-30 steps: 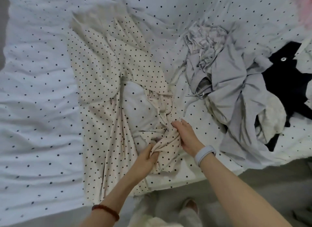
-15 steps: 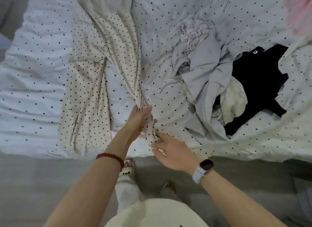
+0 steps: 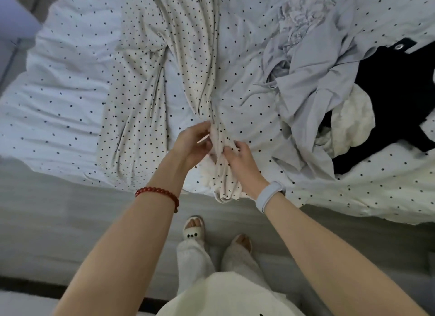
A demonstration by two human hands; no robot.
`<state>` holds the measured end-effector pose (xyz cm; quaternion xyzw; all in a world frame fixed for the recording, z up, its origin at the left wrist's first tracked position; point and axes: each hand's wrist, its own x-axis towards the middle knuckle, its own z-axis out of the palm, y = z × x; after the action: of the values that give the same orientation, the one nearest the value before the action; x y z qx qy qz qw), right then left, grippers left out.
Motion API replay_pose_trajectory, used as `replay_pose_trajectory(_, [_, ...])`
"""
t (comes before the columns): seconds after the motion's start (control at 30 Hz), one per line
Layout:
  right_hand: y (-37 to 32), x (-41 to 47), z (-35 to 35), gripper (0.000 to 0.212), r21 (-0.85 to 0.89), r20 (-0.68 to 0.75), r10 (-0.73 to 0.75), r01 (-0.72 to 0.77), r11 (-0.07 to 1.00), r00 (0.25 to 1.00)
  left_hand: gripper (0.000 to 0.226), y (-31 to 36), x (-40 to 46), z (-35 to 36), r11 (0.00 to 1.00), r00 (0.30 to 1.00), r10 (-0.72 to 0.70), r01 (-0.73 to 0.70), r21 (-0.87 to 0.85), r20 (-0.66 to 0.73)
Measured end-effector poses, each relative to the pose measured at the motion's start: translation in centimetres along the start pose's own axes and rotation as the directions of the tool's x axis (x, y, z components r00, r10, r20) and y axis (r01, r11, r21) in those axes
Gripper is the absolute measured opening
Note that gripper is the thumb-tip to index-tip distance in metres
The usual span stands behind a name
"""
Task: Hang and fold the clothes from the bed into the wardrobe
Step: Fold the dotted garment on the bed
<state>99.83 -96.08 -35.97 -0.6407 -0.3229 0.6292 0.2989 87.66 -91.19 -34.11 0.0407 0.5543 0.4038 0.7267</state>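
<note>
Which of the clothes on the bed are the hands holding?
The cream polka-dot garment: both the left hand and right hand grip its bunched end. The grey garment and black garment lie untouched.

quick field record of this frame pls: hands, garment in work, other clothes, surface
left hand: grips the bunched end of the cream polka-dot garment
right hand: grips the same bunched end, beside the left
garment state: spread up the bed, gathered end hanging over the near edge
other clothes: grey garment, black garment, white garment, heaped at right
surface: bed sheet, white with dark dots
wrists: red bead bracelet left, pale watch band right
</note>
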Motion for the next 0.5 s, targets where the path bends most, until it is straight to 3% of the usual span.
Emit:
replay_pose_trajectory(0.07, [0.5,-0.2,-0.7,0.029,0.197,0.009,0.136,-0.135,0.971,0.991,0.011,0.0,0.1,-0.7,0.984,0.998,-0.068,0.065,-0.167,-0.013])
replay_pose_trajectory(0.13, [1.1,-0.8,-1.1,0.023,0.288,0.149,0.232,-0.267,0.920,0.961,0.017,-0.3,0.3,-1.4,0.991,0.993,-0.116,0.113,-0.076,-0.035])
replay_pose_trajectory(0.23, [1.6,-1.3,-0.7,0.038,0.223,0.270,0.273,-0.335,0.915,0.923,0.008,-1.1,0.9,-1.8,0.949,0.991,-0.119,0.130,0.288,-0.055])
replay_pose_trajectory(0.33, [1.3,-0.8,1.2,0.090,0.013,0.254,0.253,-0.265,0.964,0.934,0.011,-1.2,1.3,-2.2,0.933,0.995,-0.082,0.099,0.347,-0.061])
replay_pose_trajectory(0.37, [1.3,-0.8,1.6,0.092,-0.055,0.224,0.237,-0.231,0.971,0.945,0.012,-1.2,1.4,-2.3,0.937,0.997,-0.067,0.080,0.339,-0.049])
replay_pose_trajectory(0.5, [2.3,0.3,1.9,0.016,-0.189,-0.140,0.073,-0.099,0.977,0.987,0.005,-1.0,1.8,-3.6,0.937,1.000,-0.020,0.013,0.350,0.016])
